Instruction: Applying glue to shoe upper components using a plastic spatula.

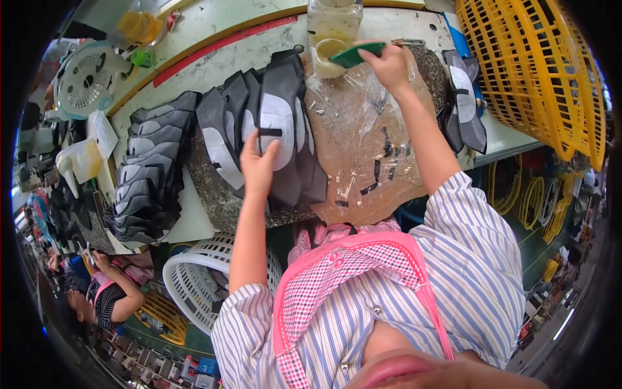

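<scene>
My left hand (259,159) rests with thumb and forefinger apart on the uppermost dark grey cut piece (276,107). That piece has a light grey panel and a short black strip (270,131), which lies by my fingertips. Under and beside it, similar pieces (217,139) overlap in a fanned stack. My right hand (389,68) is closed around a flat green handle (357,54), held over the round white cup (329,57) at the front of a clear plastic container (335,23). The far end of the green tool dips at the cup's rim, so its tip is hidden.
Brown sheeting (353,149) with glue crumbs and loose black strips covers the bench middle. More grey pieces (152,159) stand stacked at left, others (463,97) at right. A yellow basket (531,71) rises far right; a white basket (194,285) sits below. A fan (87,78) stands left.
</scene>
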Tool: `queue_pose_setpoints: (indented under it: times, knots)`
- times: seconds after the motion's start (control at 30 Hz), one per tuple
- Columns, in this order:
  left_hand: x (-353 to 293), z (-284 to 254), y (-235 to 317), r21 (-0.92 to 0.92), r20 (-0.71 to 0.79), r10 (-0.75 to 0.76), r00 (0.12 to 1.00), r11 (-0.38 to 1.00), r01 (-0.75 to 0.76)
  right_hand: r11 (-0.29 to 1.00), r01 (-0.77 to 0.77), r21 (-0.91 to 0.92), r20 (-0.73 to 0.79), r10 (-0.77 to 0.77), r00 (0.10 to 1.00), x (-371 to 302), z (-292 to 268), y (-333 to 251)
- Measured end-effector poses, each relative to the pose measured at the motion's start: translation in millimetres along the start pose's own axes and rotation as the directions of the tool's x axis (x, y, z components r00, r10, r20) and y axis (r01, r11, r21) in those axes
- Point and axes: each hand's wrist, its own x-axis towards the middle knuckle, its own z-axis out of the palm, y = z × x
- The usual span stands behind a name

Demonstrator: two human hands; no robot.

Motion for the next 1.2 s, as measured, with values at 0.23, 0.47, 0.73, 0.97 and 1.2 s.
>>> queue_pose_setpoints:
  times: [0.23, 0.47, 0.73, 0.97, 1.2]
  knots:
    - [4, 2, -22, -0.083, -0.063, -0.080, 0.995, 0.994, 0.075, 0.776, -0.357, 0.520, 0.309, 0.219, 0.926, -40, 32, -50]
    - [-1, -2, -35, -0.307, -0.037, -0.177, 0.983, 0.939, 0.158, 0.851, -0.261, 0.455, 0.401, 0.066, 0.914, -82, 62, -54]
    - [7, -5, -27, -0.454, 0.089, -0.250, 0.964, 0.852, 0.263, 0.995, 0.013, -0.094, 0.076, -0.006, 0.997, -31, 75, -37]
    - [9, -6, -20, -0.470, 0.140, -0.236, 0.962, 0.839, 0.274, 0.996, 0.067, -0.065, 0.018, -0.066, 0.998, -40, 79, -28]
    - [5, -15, -29, -0.489, 0.107, -0.253, 0.961, 0.829, 0.273, 0.984, -0.035, -0.176, -0.026, 0.031, 0.999, -41, 19, -60]
